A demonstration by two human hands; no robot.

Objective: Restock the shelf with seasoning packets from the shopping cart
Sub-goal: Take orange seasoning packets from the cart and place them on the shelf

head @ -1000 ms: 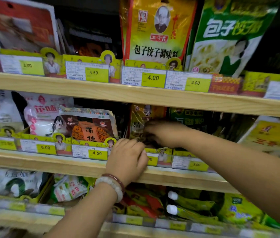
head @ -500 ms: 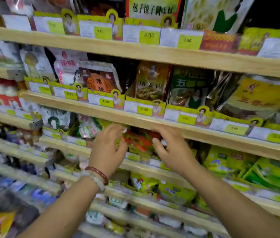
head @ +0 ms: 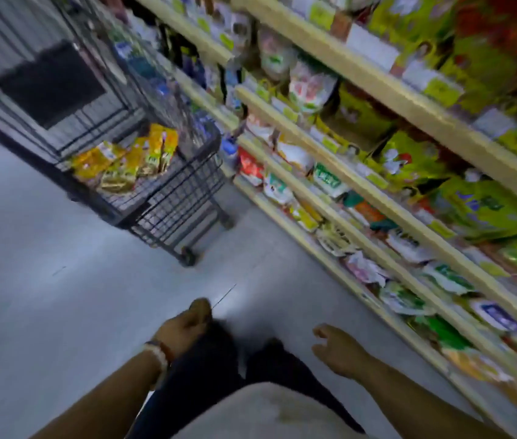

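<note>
**Hands lowered beside the shelves, cart of packets off to the left**

Hands hang low at the bottom of the frame, over a pale grey floor (head: 44, 280). At bottom centre, the left hand (head: 184, 327), with a beaded bracelet (head: 158, 354) at the wrist, has its fingers curled in; the picture is too blurred to say whether anything lies in it. To its right, the right hand (head: 339, 353) holds nothing, its fingers loosely spread and slightly bent. Dark trouser legs (head: 219, 369) show between the two forearms.

In the upper left stands a dark wire shopping cart (head: 174, 204) on small wheels. Yellow and gold seasoning packets (head: 130, 163) lie heaped in its basket, well apart from both hands.

Running diagonally from top centre down to the lower right are the wooden shelves (head: 377, 87), several tiers packed with green, white, red and yellow packaged goods. Price tags (head: 374, 49) line the shelf edges. The cart's right side sits just beside the shelving. The whole view is tilted and smeared by motion blur.
</note>
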